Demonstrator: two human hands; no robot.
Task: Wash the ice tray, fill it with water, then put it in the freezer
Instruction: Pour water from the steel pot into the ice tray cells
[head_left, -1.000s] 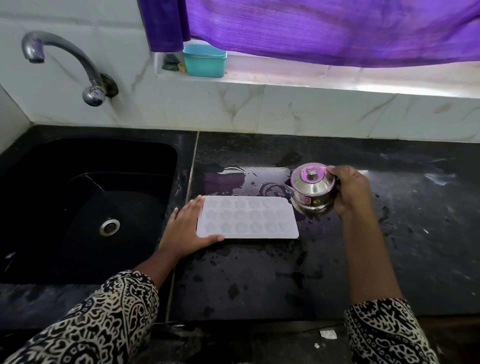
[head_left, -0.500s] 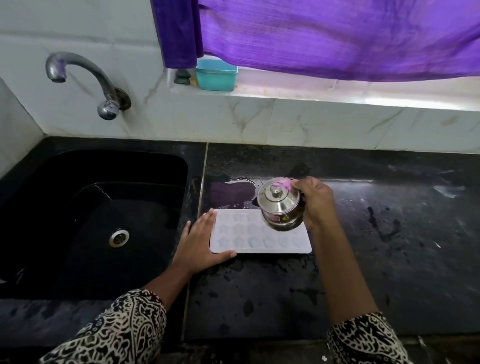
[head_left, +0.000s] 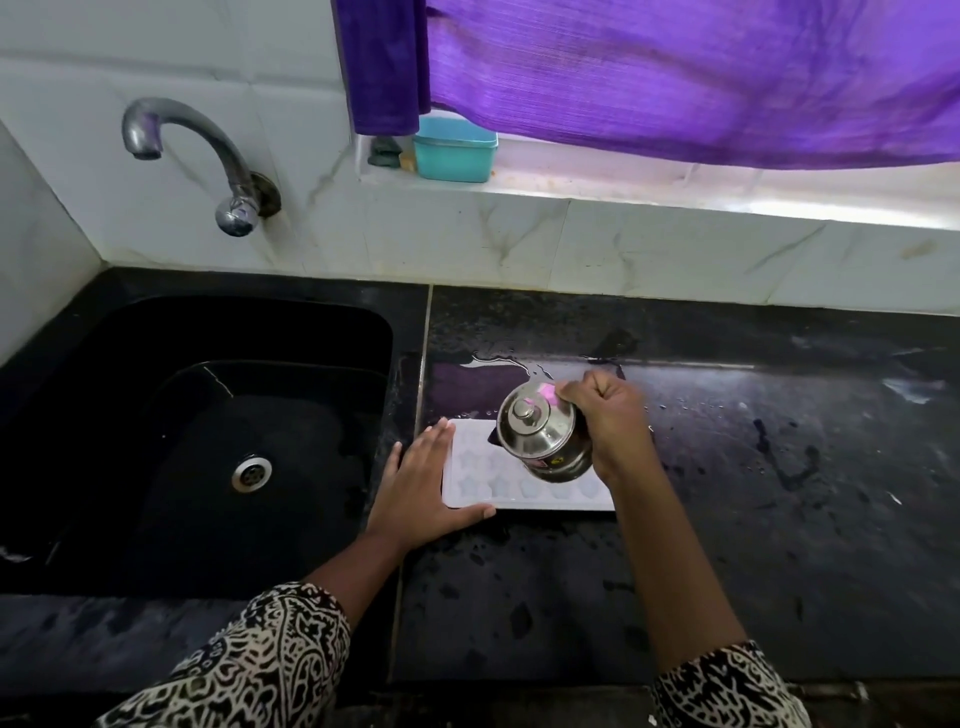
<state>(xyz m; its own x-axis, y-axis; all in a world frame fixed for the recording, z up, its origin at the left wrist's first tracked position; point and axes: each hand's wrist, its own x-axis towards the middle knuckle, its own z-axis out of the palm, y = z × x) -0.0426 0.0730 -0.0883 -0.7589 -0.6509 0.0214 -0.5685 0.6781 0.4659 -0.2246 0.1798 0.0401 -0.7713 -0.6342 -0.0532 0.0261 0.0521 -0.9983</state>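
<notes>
Right hand (head_left: 605, 423) grips a lidded steel pot (head_left: 543, 439), tipped over the white ice tray (head_left: 498, 480); left hand (head_left: 421, 488) lies flat, fingers spread, against the tray's left edge by the worktop's (head_left: 753, 519) sink-side edge.

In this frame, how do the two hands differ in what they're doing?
The left hand lies open and flat on the black stone counter, pressed against the left edge of the white plastic ice tray. The right hand is closed around a lidded stainless steel pot. The left hand rests low on the counter; the right hand is raised, holding the pot tilted above the tray. Both are bare, with patterned black-and-white sleeves.
</notes>
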